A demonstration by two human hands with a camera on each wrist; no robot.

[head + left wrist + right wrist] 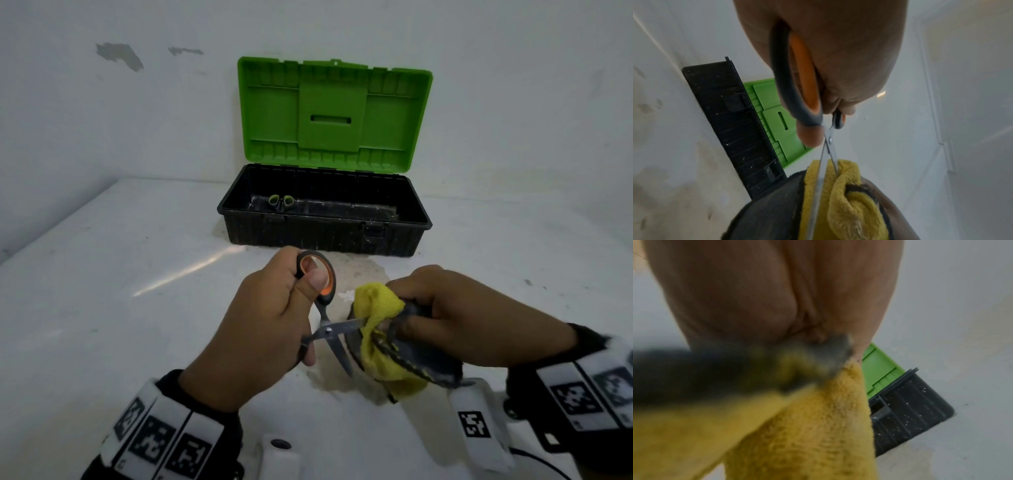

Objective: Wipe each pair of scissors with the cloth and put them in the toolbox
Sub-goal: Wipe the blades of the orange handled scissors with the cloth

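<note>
My left hand [274, 315] grips the grey-and-orange handles of a pair of scissors [329, 330], thumb through the upper loop; the blades are spread apart. My right hand [455, 318] holds a yellow-and-grey cloth [376, 305] bunched round one blade, whose tip is hidden in the folds. In the left wrist view the scissors [807, 91] run down into the cloth [849, 203]. The right wrist view shows the cloth [807, 426] hanging from my fingers. The toolbox [325, 236] stands open behind, green lid [334, 113] up, with another pair of scissors [281, 201] with green handle loops inside.
Everything sits on a white table [120, 274] with a brownish stain under my hands. A white wall with chipped paint rises behind the toolbox. The toolbox front wall [731, 123] and lid show in the left wrist view, and its corner [910, 410] in the right wrist view.
</note>
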